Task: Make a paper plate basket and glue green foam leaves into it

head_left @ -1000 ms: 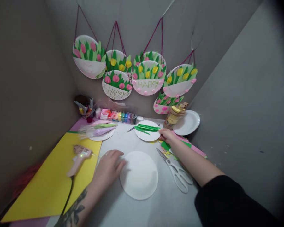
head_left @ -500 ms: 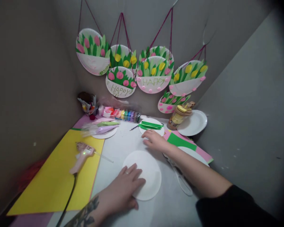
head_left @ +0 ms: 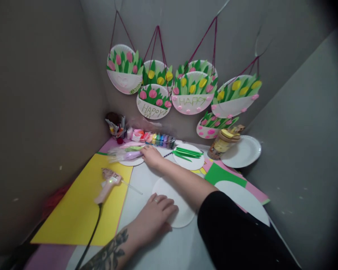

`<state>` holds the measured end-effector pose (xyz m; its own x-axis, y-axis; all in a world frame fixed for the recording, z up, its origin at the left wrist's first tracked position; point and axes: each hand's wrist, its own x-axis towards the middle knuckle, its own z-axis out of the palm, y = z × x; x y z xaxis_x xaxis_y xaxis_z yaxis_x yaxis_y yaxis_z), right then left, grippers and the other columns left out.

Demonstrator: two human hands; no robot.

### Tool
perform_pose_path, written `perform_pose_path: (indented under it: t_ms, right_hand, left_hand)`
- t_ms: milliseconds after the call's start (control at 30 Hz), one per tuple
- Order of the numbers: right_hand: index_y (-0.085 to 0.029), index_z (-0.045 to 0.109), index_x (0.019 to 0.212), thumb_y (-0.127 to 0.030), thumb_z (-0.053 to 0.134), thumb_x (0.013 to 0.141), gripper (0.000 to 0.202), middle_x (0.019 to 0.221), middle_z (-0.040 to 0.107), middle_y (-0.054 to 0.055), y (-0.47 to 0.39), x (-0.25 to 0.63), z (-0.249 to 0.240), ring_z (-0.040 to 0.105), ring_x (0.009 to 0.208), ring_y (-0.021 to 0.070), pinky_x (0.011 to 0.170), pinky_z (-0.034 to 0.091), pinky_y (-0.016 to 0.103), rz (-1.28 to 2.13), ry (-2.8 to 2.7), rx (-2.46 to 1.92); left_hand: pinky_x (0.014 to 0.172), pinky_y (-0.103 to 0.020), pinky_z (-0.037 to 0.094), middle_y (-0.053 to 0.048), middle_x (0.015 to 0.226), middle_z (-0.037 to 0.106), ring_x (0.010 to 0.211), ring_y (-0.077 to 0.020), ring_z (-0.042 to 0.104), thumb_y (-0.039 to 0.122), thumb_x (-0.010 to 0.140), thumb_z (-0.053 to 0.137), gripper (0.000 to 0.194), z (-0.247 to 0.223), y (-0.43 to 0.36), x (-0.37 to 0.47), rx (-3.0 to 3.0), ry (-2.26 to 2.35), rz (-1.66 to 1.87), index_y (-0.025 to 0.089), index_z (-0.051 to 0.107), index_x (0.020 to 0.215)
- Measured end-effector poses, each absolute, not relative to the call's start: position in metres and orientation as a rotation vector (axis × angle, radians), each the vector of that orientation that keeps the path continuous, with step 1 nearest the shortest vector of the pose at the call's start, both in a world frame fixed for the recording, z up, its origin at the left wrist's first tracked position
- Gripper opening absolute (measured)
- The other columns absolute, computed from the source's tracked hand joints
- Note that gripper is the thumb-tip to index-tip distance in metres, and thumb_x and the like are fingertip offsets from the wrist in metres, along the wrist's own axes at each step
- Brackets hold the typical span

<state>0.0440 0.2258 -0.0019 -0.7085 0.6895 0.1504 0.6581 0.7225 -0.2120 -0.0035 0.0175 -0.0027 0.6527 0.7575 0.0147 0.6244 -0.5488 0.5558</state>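
My left hand (head_left: 157,215) lies with spread fingers on the left part of a white paper plate (head_left: 183,210) near the table's front. Farther back, my right hand (head_left: 151,155) reaches across to the right edge of a small plate (head_left: 132,162), which bears piping-bag-like packets, one lilac (head_left: 132,155). Its fingertips are by the packets' right ends; whether they grip anything is too small to tell. Green strips (head_left: 188,153) rest on another white plate (head_left: 186,164) to the right of that hand.
A pink glue gun (head_left: 108,187) with a black cord lies on yellow sheets (head_left: 81,210) at left. Clay pots (head_left: 157,138), a drink cup (head_left: 221,144) and a white plate (head_left: 246,152) stand along the back. Decorated plates (head_left: 193,105) hang on the wall.
My right hand has moved left from beside the green strips to the plate of packets. My left hand stays on the white plate. The camera view has shifted slightly.
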Motion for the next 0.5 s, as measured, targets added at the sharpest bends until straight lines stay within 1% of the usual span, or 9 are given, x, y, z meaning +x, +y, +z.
perform_pose_path:
  t_ms: [100,200,300,367,500]
  right_hand:
    - [-0.017,0.055,0.12,-0.017,0.047,0.087,0.035,0.124,0.055,0.011,0.23,0.047,-0.002,0.045,0.114,0.0247,0.096,0.036,0.037,0.206,-2.618,-1.09]
    - [-0.017,0.056,0.121,-0.014,0.046,0.086,0.037,0.126,0.055,0.01,0.239,0.075,0.009,0.046,0.113,0.0233,0.096,0.035,0.035,0.21,-2.558,-1.121]
    - [-0.016,0.065,0.109,-0.014,0.046,0.085,0.03,0.11,0.063,0.01,0.251,0.129,0.026,0.052,0.104,0.0216,0.094,0.036,0.032,0.21,-2.529,-1.288]
    - [-0.015,0.067,0.104,-0.013,0.046,0.084,0.029,0.107,0.064,0.01,0.257,0.174,0.035,0.054,0.1,0.0205,0.091,0.037,0.03,0.15,-2.452,-1.445]
    - [-0.015,0.07,0.096,-0.018,0.049,0.083,0.024,0.098,0.067,0.009,0.255,0.246,0.039,0.058,0.09,0.0185,0.081,0.039,0.025,0.027,-2.331,-1.752]
  left_hand:
    - [0.106,-0.054,0.02,-0.009,0.127,0.055,0.123,-0.0293,0.042,0.02,0.079,0.062,0.047,-0.007,0.021,-0.007,2.341,1.05,0.354,0.027,0.051,0.125]
    - [0.107,-0.057,0.016,-0.009,0.134,0.051,0.13,-0.0305,0.035,0.018,0.081,0.058,0.046,-0.009,0.022,-0.011,2.322,1.104,0.295,0.028,0.05,0.126]
    - [0.107,-0.059,0.013,-0.011,0.143,0.04,0.135,-0.0339,0.028,0.025,0.077,0.065,0.057,-0.01,0.021,-0.012,2.293,1.198,0.237,0.027,0.046,0.13]
    - [0.108,-0.057,0.014,-0.013,0.144,0.038,0.135,-0.0335,0.028,0.03,0.075,0.068,0.063,-0.012,0.021,-0.01,2.291,1.238,0.222,0.026,0.043,0.132]
    - [0.108,-0.056,0.017,-0.012,0.138,0.046,0.13,-0.0301,0.035,0.032,0.079,0.064,0.054,-0.019,0.023,-0.005,2.356,1.274,0.207,0.025,0.046,0.129]
